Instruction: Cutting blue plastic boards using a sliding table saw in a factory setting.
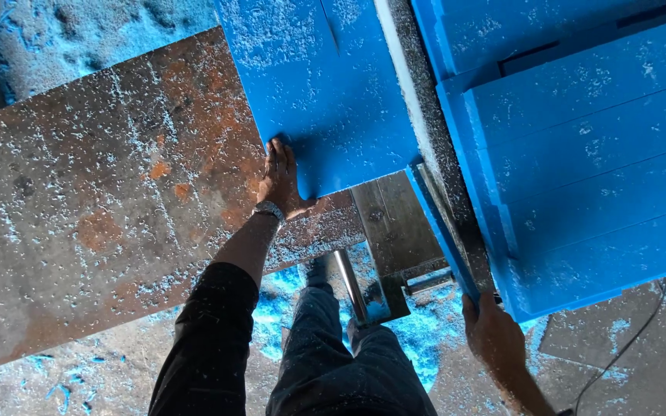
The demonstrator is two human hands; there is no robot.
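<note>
A blue foam board (pixel 325 92) lies flat on a rusty steel table (pixel 102 200), its right edge against a metal guide rail (pixel 425 115). My left hand (pixel 280 181), with a wristwatch, presses flat on the board's near left corner. My right hand (pixel 491 331) grips the near end of a thin blue strip (pixel 441 231) that runs along the rail's right side.
A stack of blue foam slabs (pixel 587 154) fills the right side. Blue and white shavings cover the table and floor (pixel 418 331). A metal bracket and tube (pixel 348 285) stick out under the table edge, above my legs. A black cable (pixel 641 323) lies at right.
</note>
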